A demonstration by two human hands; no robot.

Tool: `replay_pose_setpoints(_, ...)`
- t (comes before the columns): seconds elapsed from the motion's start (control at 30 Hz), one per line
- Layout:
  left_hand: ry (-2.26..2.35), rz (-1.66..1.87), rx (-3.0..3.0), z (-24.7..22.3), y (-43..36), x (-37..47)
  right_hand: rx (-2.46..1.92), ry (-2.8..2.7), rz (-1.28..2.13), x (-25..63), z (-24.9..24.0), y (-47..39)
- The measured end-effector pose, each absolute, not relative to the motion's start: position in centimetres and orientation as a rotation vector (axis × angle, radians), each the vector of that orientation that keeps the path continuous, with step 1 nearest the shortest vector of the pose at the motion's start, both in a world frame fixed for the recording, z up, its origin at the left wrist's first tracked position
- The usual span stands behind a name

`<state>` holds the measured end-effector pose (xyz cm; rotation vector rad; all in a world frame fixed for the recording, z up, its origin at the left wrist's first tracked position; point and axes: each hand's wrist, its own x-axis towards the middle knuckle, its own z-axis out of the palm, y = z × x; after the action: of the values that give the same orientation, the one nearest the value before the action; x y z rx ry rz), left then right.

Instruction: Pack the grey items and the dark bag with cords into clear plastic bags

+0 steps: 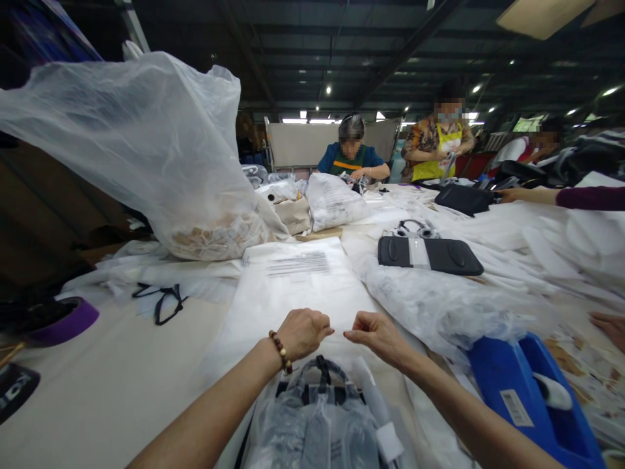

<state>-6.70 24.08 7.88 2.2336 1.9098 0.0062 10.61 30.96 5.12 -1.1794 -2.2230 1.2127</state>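
Observation:
My left hand (303, 333), with a bead bracelet (280, 352) at the wrist, is closed with its fingertips pinched together. Facing it across a small gap, my right hand (377, 335) is pinched in the same way. Whatever thin thing may be between the fingertips cannot be made out. Both hands are over the near part of a flat, whitish plastic bag (288, 286) with printed lines. Just below them, close to me, lies a dark padded item with straps (317, 423), wrapped in clear plastic. A white tag (389, 443) shows at its right side.
A big translucent bag (195, 163) stands at left, near black straps (168, 303) and purple tape (73, 322). At right are a black padded panel (459, 256), bunched plastic (439, 303) and a blue bin (502, 371). Co-workers (351, 150) work beyond; another person's hand (610, 326) is at right.

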Motion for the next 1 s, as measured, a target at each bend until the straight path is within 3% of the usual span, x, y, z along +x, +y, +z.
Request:
replay_pose_setpoints(0.5,2.099,-0.181,2.232,8.0,23.4,-9.1,-1.095,-2.316,1.215,10.2,4.9,30.8)
replay_pose_setpoints(0.67,2.074,-0.147,2.272,8.4,23.5,-8.1,-1.054,-2.455,0.957,8.3,6.4,29.4)
replay_pose_setpoints(0.87,2.059,-0.117,2.274,8.0,23.3,-7.7,-0.928,-2.832,0.314,6.6,7.2,27.8)
replay_pose_setpoints(1.0,2.081,-0.107,2.239,8.4,23.0,-8.5,-0.982,-2.924,0.215,6.9,7.1,28.9)
